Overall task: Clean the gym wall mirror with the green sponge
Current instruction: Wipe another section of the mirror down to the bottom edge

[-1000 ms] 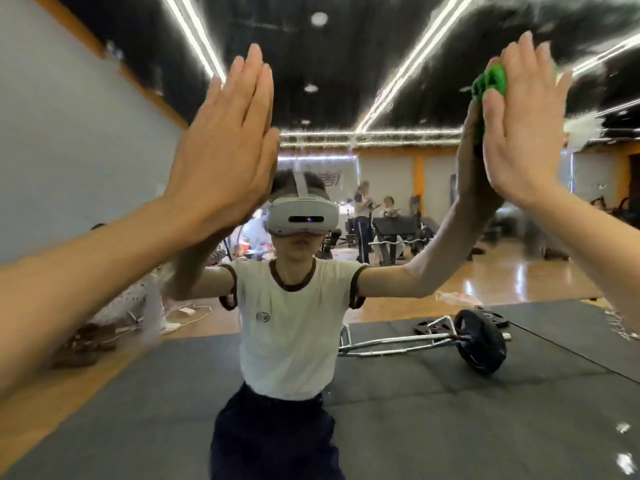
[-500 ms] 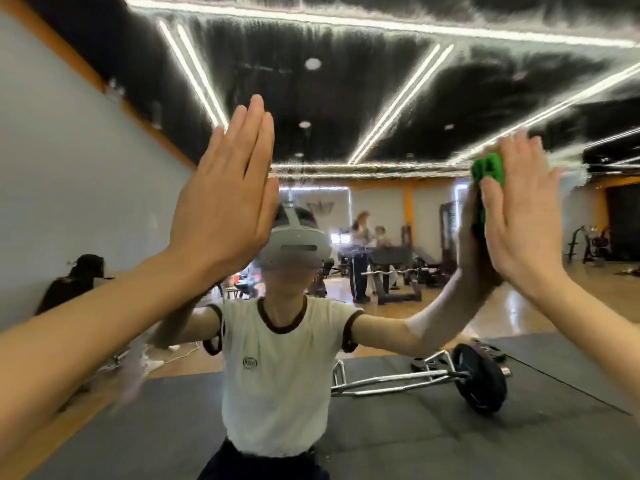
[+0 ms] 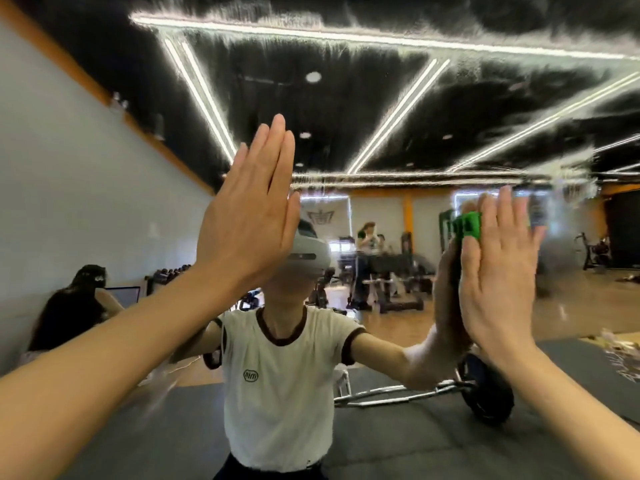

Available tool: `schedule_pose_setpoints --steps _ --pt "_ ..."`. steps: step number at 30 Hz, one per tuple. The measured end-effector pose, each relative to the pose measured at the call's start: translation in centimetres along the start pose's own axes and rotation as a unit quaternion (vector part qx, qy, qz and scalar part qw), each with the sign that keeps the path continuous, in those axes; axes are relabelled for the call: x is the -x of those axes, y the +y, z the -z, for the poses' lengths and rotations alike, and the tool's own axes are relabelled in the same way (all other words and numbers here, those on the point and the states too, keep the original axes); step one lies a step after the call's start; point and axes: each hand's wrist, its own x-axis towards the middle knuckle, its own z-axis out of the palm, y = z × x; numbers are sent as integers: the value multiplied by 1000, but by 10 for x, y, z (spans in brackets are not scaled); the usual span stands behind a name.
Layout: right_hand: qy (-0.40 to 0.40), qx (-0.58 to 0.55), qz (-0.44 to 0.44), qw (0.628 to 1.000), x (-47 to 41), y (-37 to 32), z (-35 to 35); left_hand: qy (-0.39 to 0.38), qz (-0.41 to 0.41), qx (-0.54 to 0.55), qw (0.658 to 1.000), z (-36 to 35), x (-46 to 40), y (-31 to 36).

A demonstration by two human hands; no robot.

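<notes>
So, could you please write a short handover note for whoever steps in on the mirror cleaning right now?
Left hand: flat, fingers straight, palm on the wall mirror, holding nothing.
Right hand: straight fingers press the green sponge against the glass, right of the reflected person.
Done: streaky wipe marks cover the upper glass, so that band looks worked.
Left: the lower part of the mirror shows no such streaks; how clean it is cannot be told. I would probably work the sponge downward and then even out the streaks above.
</notes>
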Motion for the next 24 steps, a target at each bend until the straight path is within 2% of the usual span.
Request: schedule_pose_setpoints --steps 1,2,3,5,6,7,9,12,14,16,18,20,22,23,24 --pt "17 8 -17 1000 4 -27 -8 0 0 -1 1000 0 0 0" --pt "19 13 11 1000 9 -58 -16 -2 1 -2 1000 0 0 0" --pt "8 2 76 997 15 -89 -24 -4 1 -3 1000 0 0 1" --pt "-28 -23 251 967 27 -122 -36 -9 1 -2 1000 1 0 1" --pt "-45 -10 311 949 25 -117 -35 -12 1 -2 1000 1 0 0" --pt "-57 8 336 940 19 -100 -30 -15 1 -3 1000 1 0 0" --pt "-68 15 287 955 5 -52 -18 -17 -2 15 1000 3 -1 -1" --pt "-62 3 89 994 -8 12 3 -37 -13 72 997 18 3 -13" --pt "-31 0 -3 1000 -11 9 6 -41 -7 52 998 33 16 -35" --pt "-10 -2 -34 999 -16 -34 -5 -49 29 25 998 46 33 -58" --pt "-9 -10 33 999 -20 -93 -21 -56 61 17 996 50 45 -68" --pt "-41 -14 188 981 -23 -134 -30 -60 70 18 996 48 49 -68" --pt "-86 -9 331 940 -40 -124 -25 -59 72 15 996 45 49 -67" --pt "-99 -8 354 930 -50 -105 -19 -58 71 13 996 44 48 -67" --pt "-103 -7 336 936 -59 -79 -13 -56 70 12 996 43 49 -67"
